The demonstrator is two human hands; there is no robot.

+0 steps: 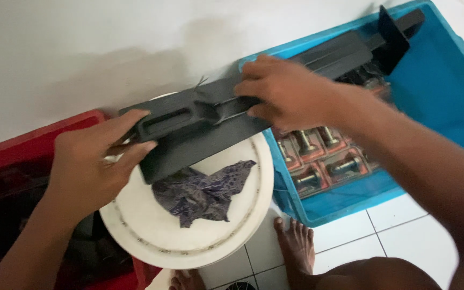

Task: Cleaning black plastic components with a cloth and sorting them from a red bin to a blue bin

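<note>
Looking down from the head camera, both hands grip one long black plastic part (205,121), a flat moulded bar with a slotted handle-like recess at one end and a ribbed length running toward the other. The left hand (89,166) holds the recessed end, fingers (132,121) curled over its top edge and thumb pressed under it. The right hand (285,94) clamps the bar's middle, fingers (248,86) closed down over the ridge. The bar lies tilted above a round white lid (189,236), which sits just below it. On that lid, under the bar's lower edge, lies a crumpled dark purple patterned cloth (202,193). A blue plastic crate (441,91) stands beside the lid, and the bar's far end reaches over its rim; inside the crate are reddish packs of metal fittings (323,161) and more black parts. A red crate (22,147) sits on the lid's opposite side. Bare feet (296,249) rest on the white tiled floor (404,236) below the lid.
</note>
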